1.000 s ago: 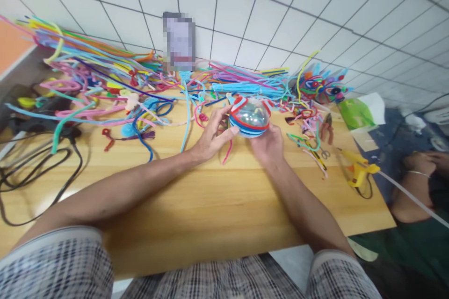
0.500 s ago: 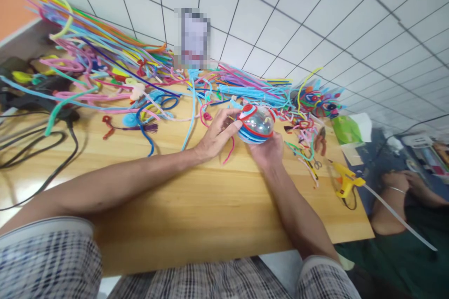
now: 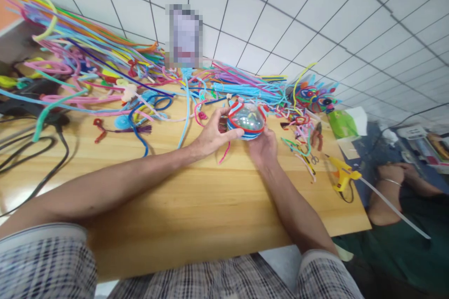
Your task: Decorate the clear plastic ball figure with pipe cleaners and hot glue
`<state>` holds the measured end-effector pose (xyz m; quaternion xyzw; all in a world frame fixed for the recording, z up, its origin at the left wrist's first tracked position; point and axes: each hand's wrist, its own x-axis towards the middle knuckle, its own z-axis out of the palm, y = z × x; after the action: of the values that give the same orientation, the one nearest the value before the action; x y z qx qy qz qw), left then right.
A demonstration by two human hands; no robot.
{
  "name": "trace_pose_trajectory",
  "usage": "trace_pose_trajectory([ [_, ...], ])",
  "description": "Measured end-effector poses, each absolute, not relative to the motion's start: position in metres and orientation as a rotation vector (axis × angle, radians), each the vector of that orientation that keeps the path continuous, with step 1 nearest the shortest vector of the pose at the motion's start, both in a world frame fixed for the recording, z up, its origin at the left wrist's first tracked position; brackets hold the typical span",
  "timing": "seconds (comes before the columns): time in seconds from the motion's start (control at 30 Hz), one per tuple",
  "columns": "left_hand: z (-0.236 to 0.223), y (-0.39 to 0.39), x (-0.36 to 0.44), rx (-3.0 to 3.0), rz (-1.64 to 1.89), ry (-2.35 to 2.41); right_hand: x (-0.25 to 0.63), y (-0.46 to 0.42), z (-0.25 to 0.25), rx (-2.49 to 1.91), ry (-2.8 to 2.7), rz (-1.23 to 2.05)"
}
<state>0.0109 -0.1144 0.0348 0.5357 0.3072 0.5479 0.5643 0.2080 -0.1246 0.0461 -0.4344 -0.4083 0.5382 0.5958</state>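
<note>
Between my two hands is a clear plastic dome [image 3: 249, 117] trimmed in red, with blue and white pipe-cleaner bands round its lower part. My left hand [image 3: 214, 131] grips its left side, thumb along the front band and fingers behind. From the right and below, my right hand [image 3: 264, 148] supports it, its fingers partly hidden by the dome. It is held above the wooden table [image 3: 196, 215]. A pink pipe cleaner [image 3: 225, 153] lies just under my left hand.
Pipe cleaners in many colours [image 3: 105, 42] line the wall side. At right lie pliers [image 3: 317, 136], small scissors [image 3: 315, 160] and a yellow glue gun [image 3: 342, 175]. Black cables [image 3: 42, 168] are at left. Another person's arm [image 3: 387, 196] rests beyond the table's right edge.
The dome has turned in my hands, so its clear top faces me more and the red-and-white piece has rolled away. My left thumb has slid along the front band.
</note>
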Motion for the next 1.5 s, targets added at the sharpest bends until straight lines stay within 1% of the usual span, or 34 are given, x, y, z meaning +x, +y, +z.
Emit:
trace_pose_trajectory([
  [0.23, 0.036, -0.115, 0.014, 1.33, 1.273, 0.703, 0.192, -0.147, 0.053, -1.063, -1.176, 0.838],
  [0.37, 0.036, -0.118, 0.011, 1.324, 1.191, 0.641, 0.187, -0.162, 0.063, -1.111, -1.27, 0.713],
  [0.67, 0.032, -0.117, 0.004, 1.311, 1.137, 0.652, 0.186, -0.163, 0.063, -1.103, -1.365, 0.683],
  [1.07, 0.022, -0.117, 0.004, 1.331, 1.157, 0.711, 0.183, -0.163, 0.06, -1.122, -1.278, 0.77],
  [1.5, 0.022, -0.116, 0.002, 1.297, 1.155, 0.757, 0.182, -0.162, 0.048, -1.069, -1.232, 0.827],
])
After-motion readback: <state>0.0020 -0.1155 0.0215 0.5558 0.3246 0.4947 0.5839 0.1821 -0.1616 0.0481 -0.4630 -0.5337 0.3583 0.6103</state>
